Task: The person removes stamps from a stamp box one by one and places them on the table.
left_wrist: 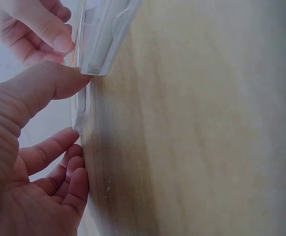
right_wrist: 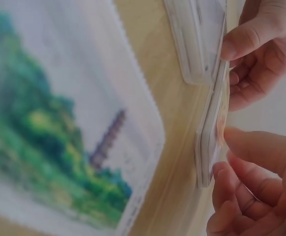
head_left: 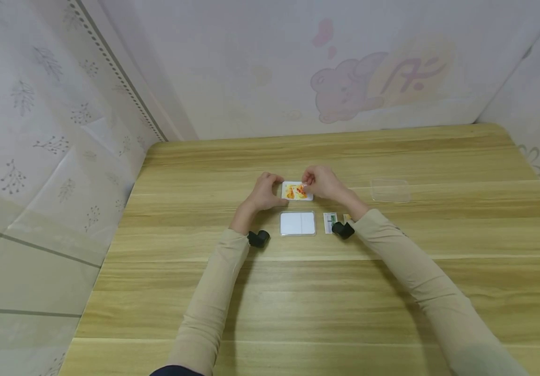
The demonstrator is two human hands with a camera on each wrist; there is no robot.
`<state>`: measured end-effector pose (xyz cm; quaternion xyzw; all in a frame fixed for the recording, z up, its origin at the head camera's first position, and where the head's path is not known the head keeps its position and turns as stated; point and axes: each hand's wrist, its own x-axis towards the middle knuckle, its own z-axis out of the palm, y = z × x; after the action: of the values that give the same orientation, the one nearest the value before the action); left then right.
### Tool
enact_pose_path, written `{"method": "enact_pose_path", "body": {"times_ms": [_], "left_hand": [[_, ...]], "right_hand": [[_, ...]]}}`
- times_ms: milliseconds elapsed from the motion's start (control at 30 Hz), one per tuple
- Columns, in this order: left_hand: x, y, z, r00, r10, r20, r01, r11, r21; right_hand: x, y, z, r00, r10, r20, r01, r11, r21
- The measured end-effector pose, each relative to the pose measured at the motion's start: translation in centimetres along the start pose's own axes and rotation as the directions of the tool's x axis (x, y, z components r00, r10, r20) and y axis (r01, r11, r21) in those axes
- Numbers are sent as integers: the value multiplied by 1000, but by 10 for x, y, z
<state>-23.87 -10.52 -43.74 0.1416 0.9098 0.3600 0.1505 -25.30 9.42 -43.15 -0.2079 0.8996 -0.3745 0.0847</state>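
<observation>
A small flat white case [head_left: 310,198] lies on the table with an orange-and-yellow picture card [head_left: 293,192] on top. My left hand [head_left: 264,193] grips the case's left end, thumb on the near edge and index finger on the far one. At the right end, my right hand [head_left: 325,184] pinches the edge of the picture card between thumb and index finger, other fingers curled. Nearer to me lies a second clear-edged case [head_left: 297,223] with a white, divided inside. Beside it is a stamp-like card [right_wrist: 59,132] showing green trees and a pagoda.
Another small card [head_left: 347,216] is partly hidden by the right wrist. A clear plastic lid [head_left: 391,191] lies at the right. Black wrist cameras [head_left: 259,239] hang low over the wooden table [head_left: 279,303]. Printed curtains [head_left: 251,68] stand behind and to the left.
</observation>
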Motion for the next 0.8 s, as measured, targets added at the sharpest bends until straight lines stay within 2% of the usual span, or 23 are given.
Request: {"method": "enact_pose_path", "body": {"times_ms": [167,533,800], "left_hand": [[-1,1,0,1000,-2,3,2,1000,0],[0,1,0,1000,0,2,0,1000,7],[0,1,0,1000,-2,-1,2,1000,7]], "right_hand": [[2,-2,2,999,2,35,-2,1000,-10],[4,-7,3,998,31,55,-31,999,-10],[6,-7,5,1000,24,20,-24,1000,5]]}}
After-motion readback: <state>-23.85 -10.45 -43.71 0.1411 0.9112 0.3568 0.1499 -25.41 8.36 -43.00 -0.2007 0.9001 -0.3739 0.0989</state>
